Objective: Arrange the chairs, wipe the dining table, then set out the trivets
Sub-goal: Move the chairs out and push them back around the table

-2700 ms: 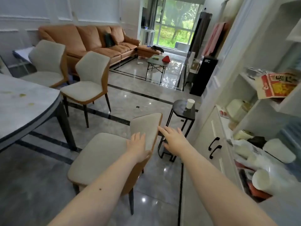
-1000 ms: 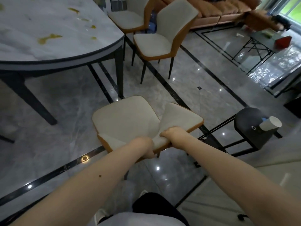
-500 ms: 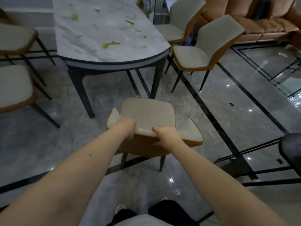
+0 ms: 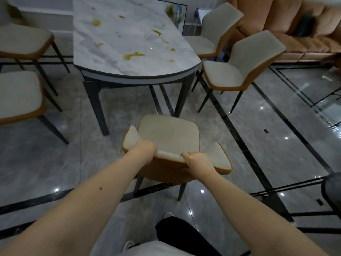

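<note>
Two chairs (image 4: 20,93) stood at the left edge. In the middle, the left hand (image 4: 145,150) and right hand (image 4: 198,161) both gripped the back of a chair (image 4: 168,137), just below the stained table (image 4: 129,37). Two more chairs (image 4: 238,65) stood upper right

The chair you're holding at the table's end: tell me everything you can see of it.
The chair has a cream padded seat and backrest in an orange-tan shell, with side wings flaring from the back and thin dark legs. It stands upright on the grey marble floor, seat facing the rounded end of the dining table, short of it and not tucked under. The left hand and right hand both grip the top edge of the backrest, fingers curled over it. Nothing lies on the seat.
</note>
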`<action>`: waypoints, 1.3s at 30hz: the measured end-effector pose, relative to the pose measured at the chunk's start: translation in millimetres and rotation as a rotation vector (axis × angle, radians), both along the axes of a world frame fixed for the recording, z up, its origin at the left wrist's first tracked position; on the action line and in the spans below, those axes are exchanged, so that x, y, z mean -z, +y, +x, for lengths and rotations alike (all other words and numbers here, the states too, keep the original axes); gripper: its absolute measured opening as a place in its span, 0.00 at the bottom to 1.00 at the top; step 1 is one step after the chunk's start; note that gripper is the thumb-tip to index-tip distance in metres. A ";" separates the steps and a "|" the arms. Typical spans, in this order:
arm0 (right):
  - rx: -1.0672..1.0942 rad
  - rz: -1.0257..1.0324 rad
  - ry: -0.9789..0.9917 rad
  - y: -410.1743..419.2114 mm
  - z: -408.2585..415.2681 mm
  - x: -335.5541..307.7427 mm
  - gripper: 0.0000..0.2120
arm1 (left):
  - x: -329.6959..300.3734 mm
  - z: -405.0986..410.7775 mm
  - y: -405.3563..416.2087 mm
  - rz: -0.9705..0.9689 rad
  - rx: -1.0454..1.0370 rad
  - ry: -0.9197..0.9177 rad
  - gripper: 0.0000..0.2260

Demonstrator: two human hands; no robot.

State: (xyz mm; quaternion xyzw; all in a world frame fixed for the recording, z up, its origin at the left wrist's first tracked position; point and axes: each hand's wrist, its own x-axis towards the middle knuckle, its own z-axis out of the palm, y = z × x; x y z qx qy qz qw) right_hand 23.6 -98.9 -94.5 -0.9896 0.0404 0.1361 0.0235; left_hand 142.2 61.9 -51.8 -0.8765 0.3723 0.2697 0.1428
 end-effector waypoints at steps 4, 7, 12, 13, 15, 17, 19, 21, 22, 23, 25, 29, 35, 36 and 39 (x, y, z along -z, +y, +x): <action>-0.058 0.001 0.002 -15.2 19.6 -2.3 0.19 | 0.9 10.6 -10.6 -0.084 -0.113 0.020 0.15; -0.102 -0.007 0.001 -27.4 34.2 -2.3 0.19 | 10.5 22.9 -15.0 -0.088 -0.124 0.001 0.13; -0.177 -0.025 -0.003 -53.3 61.8 -3.1 0.17 | 2.6 36.3 -39.6 -0.015 -0.167 -0.013 0.15; -0.193 -0.025 -0.006 -59.5 67.7 -2.8 0.17 | 0.8 39.3 -45.3 -0.006 -0.187 -0.011 0.16; -0.217 -0.029 -0.002 -72.0 79.7 -3.4 0.17 | 5.2 48.2 -54.8 -0.024 -0.188 -0.031 0.16; -0.248 -0.035 0.003 -87.2 93.4 -3.0 0.18 | 8.0 55.7 -64.9 -0.035 -0.202 -0.043 0.15; -0.269 -0.035 0.017 -101.4 107.6 -4.4 0.19 | 10.1 63.5 -76.8 -0.044 -0.222 -0.041 0.14; -0.286 -0.036 0.034 -114.4 123.9 -5.3 0.19 | 9.2 73.6 -88.2 -0.064 -0.253 -0.038 0.14; -0.296 -0.039 0.036 -118.4 132.5 -5.8 0.18 | 8.7 79.7 -91.9 -0.060 -0.265 -0.038 0.14; -0.303 -0.040 0.034 -120.7 140.9 -6.3 0.18 | 8.2 86.0 -94.4 -0.056 -0.276 -0.041 0.14; -0.311 -0.021 0.021 -125.6 160.7 -7.1 0.16 | 8.7 101.4 -98.9 -0.052 -0.301 -0.058 0.13; -0.329 0.002 -0.008 -125.1 198.8 -8.7 0.15 | 12.4 131.8 -100.0 -0.024 -0.368 -0.123 0.13; -0.327 -0.007 -0.059 -122.6 256.3 -5.4 0.16 | 13.7 185.6 -103.7 0.009 -0.428 -0.165 0.14; -0.323 -0.011 -0.068 -122.9 265.1 -4.5 0.17 | 14.5 194.6 -104.9 0.008 -0.434 -0.165 0.15; -0.295 -0.006 -0.076 -126.1 279.2 -3.6 0.17 | 15.8 211.6 -109.2 0.025 -0.438 -0.151 0.16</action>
